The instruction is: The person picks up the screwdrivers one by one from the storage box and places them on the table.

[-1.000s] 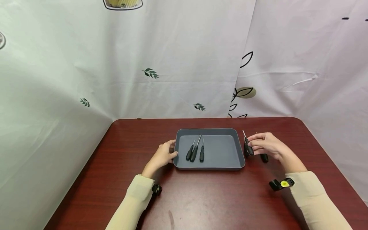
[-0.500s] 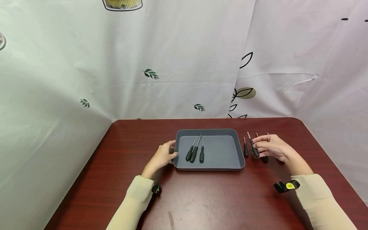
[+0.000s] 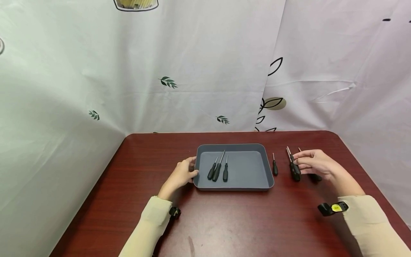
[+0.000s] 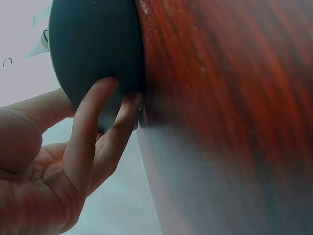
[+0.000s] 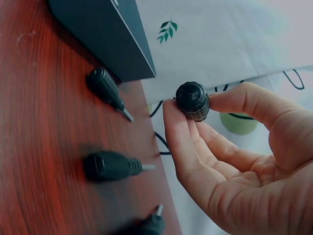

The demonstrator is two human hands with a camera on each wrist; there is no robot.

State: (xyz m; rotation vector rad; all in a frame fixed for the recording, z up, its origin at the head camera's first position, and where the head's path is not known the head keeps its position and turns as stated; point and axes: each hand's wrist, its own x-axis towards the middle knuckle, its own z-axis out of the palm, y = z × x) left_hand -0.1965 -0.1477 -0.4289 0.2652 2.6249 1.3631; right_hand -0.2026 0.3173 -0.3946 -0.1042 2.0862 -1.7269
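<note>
Screwdriver (image 3: 314, 177) partly behind right hand (image 3: 317, 165)

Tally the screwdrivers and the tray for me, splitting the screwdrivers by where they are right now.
Tray: 1
Screwdrivers lying in it: 3
Loose screwdrivers, right of the tray: 3
Held screwdriver, in the fingers of the right hand: 1
Total: 8, of which 7 are screwdrivers.
</note>
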